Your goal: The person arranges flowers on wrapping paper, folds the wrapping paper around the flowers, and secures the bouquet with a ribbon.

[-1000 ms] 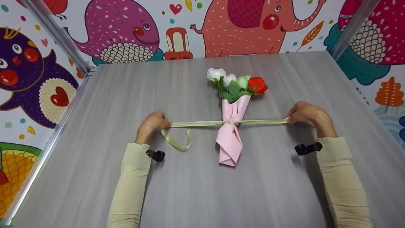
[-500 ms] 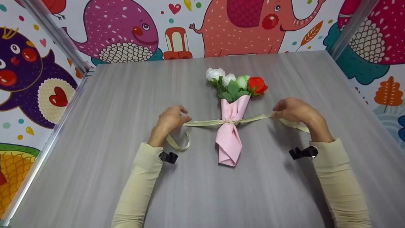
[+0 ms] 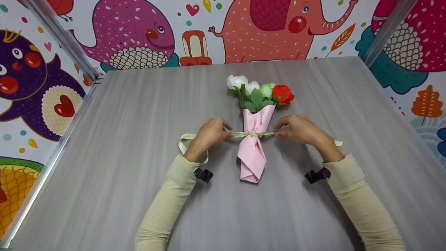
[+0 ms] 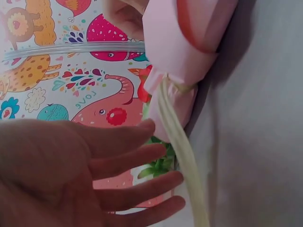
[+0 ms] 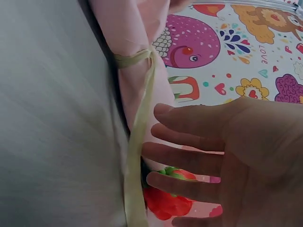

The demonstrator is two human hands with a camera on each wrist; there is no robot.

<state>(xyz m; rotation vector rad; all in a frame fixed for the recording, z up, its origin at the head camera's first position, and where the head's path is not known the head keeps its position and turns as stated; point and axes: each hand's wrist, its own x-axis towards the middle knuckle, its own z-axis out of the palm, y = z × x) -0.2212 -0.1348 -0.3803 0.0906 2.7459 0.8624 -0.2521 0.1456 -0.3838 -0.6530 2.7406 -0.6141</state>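
A bouquet in pink wrapping paper (image 3: 251, 158) lies on the table, with white, pale green and red flowers (image 3: 283, 94) at its far end. A pale yellow-green ribbon (image 3: 239, 134) is knotted round its narrow waist, one tail running out to each side. Left of the knot, my left hand (image 4: 118, 165) has its fingers spread and apart, beside its ribbon tail. My right hand (image 5: 236, 151) is on the other side, fingers likewise extended near the right tail (image 5: 137, 156). Neither hand pinches the ribbon. In the head view the hands cover parts of both tails.
The bouquet lies on a grey wood-grain table (image 3: 139, 104). Printed cartoon walls (image 3: 271, 31) stand behind and at the sides, with metal posts (image 3: 62, 38) at the corners. A black wrist camera (image 3: 204, 175) sits at the left cuff, another (image 3: 317, 175) at the right.
Both hands have moved inward along the ribbon toward the knot and let go of its tails. The tails, earlier pulled straight, now lie slack. The bouquet has stayed in place.
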